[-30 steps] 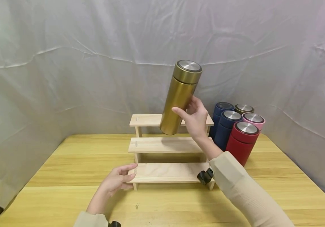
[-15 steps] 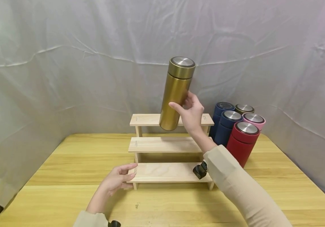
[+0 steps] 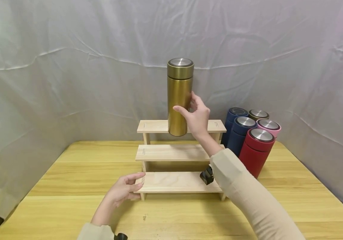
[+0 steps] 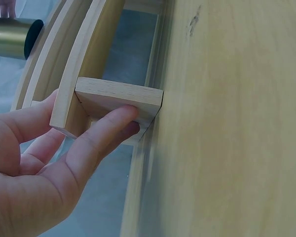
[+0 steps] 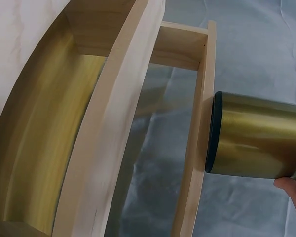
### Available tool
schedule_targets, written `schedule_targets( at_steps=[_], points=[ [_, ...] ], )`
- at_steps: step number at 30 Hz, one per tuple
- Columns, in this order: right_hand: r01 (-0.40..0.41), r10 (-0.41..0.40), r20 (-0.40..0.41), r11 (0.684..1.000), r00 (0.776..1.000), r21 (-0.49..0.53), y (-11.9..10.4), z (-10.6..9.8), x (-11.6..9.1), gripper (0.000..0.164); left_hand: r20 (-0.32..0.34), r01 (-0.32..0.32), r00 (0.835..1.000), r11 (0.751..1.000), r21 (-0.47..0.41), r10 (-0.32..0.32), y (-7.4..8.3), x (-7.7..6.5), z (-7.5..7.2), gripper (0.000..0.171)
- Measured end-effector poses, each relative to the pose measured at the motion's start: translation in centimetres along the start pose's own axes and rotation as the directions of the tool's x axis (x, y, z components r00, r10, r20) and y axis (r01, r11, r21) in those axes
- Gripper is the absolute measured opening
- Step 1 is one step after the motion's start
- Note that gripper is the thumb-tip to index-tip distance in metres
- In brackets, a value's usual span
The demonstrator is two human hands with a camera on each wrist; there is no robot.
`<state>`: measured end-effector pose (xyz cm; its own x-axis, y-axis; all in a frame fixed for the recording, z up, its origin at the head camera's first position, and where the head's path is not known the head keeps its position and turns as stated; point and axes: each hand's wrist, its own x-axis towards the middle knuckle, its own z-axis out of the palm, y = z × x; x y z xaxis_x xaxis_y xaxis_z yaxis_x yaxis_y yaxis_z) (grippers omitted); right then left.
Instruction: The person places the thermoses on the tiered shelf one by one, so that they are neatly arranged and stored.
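My right hand grips a gold thermos by its lower half, the thumb across its near side. The thermos is nearly upright at the top step of a three-tier wooden shelf stand. Its base overlaps that step's front edge in the head view; whether it touches, I cannot tell. In the right wrist view, the dark base of the thermos lies close beside the top board. My left hand pinches the left end of the lowest step; the left wrist view shows its fingers around the board's end and side leg.
To the right of the stand, several thermoses cluster on the wooden table: a red one, two blue ones including a front one, a pink one and another gold-topped one. Grey cloth hangs behind.
The gold thermos has moved left with my right hand and swung from a clear tilt to nearly upright. My left hand has stayed on the stand.
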<state>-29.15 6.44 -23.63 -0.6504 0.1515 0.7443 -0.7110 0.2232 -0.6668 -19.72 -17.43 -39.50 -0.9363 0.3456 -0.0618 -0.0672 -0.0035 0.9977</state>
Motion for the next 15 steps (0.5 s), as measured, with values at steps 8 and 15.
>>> schedule_targets(
  at_steps=[8,15],
  points=[
    [0.019,-0.018,0.016,0.998,1.0,-0.055,0.04,0.19,0.27,0.065,0.001,0.0,1.0,1.0,0.001,0.0,0.02,0.07,0.05,0.05],
    [0.007,-0.003,0.058,0.998,0.998,-0.064,0.09,0.17,0.66,0.064,0.006,-0.003,1.0,1.0,-0.004,0.003,-0.12,0.13,0.0,0.051]
  ],
)
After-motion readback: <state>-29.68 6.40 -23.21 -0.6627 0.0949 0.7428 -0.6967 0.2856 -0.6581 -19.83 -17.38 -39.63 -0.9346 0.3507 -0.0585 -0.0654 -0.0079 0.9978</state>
